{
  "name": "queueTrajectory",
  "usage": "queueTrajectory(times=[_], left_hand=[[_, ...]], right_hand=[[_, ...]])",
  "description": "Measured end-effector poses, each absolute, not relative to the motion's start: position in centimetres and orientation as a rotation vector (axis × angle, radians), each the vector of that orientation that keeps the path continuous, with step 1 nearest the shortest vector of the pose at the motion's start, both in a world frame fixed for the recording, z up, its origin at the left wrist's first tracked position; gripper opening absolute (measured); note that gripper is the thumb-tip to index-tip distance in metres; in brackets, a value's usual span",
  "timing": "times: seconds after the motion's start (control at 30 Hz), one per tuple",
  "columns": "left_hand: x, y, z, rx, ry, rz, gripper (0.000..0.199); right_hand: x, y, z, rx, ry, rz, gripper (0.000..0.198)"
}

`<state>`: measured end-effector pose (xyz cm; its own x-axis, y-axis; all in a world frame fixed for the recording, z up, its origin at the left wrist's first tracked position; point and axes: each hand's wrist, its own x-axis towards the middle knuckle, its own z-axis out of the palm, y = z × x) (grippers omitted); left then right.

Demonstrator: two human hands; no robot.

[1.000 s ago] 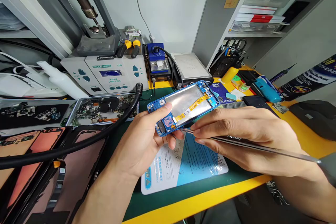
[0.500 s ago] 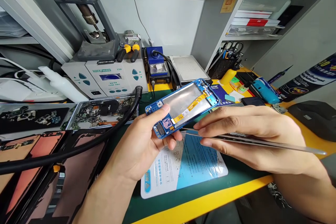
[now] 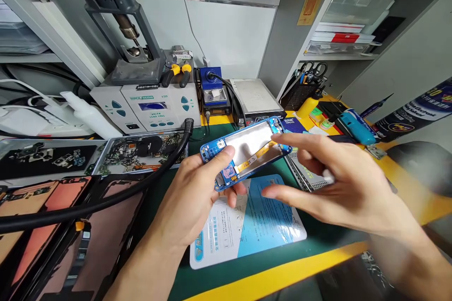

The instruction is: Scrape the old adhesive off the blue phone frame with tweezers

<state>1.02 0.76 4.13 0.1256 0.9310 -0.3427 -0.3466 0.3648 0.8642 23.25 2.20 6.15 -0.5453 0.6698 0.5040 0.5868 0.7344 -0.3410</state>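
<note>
Pink and tan panels (image 3: 102, 240), side by side at lower left, I enter first from the head view. Black-lined tray (image 3: 106, 154) above them, small parts inside. White bottle (image 3: 90, 115), leaning, behind the trays. Drill (image 3: 130, 23) on a grey stand, set atop the station (image 3: 176, 120). Black hose (image 3: 155, 174), running from the station's lower right across the board tray (image 3: 148, 138) and over the panels. Pliers (image 3: 178, 73), yellow and black, on the station. Left hand (image 3: 194, 188), clamped on the blue phone frame (image 3: 251, 143): I note thumb on top at its near left end, fingertips showing below its lower edge. Frame tilted, raised above the green mat (image 3: 176, 254) and a blue-and-white sheet (image 3: 254, 221); orange ribbon (image 3: 259, 154) along its metal plate. Right hand (image 3: 348, 183), thumb and forefinger well apart, other fingers curled; its forefinger tip lies at the ribbon's upper end, though whether it touches I cannot tell. Perforated piece (image 3: 302, 171), partly hidden by this hand. Yellow bottle (image 3: 308, 106), near a black pen holder. Teal cylinder (image 3: 362, 127), lying down. Black can (image 3: 416, 108), tilted, far right.
</note>
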Motion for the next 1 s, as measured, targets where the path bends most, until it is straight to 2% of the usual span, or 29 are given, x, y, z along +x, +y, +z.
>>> queueTrajectory(times=[0.03,0.07,0.23,0.4,0.57,0.73,1.0], left_hand=[[1.1,0.7,4.1,0.726,1.048,1.045,0.024],[1.2,0.7,4.1,0.747,1.043,1.037,0.024],[1.5,0.7,3.8,0.824,1.039,0.991,0.025],[1.3,0.4,3.6,0.884,1.069,0.955,0.027],[1.1,0.0,3.5,0.954,1.118,0.926,0.034],[1.0,-0.2,3.2,0.954,1.15,0.892,0.042],[1.0,-0.1,3.2,0.961,1.143,0.892,0.038]], right_hand=[[22.9,2.3,5.9,-0.945,-2.359,0.063,0.069],[22.6,2.3,5.6,-0.944,-2.406,-0.039,0.075],[21.7,2.5,5.0,-0.927,-2.522,-0.334,0.068],[21.9,2.6,5.3,-0.923,-2.515,-0.239,0.063],[21.9,2.7,5.4,-0.968,-2.482,-0.205,0.077],[22.0,2.6,5.5,-0.973,-2.452,-0.19,0.08],[22.1,2.4,5.6,-0.986,-2.458,-0.1,0.075]])
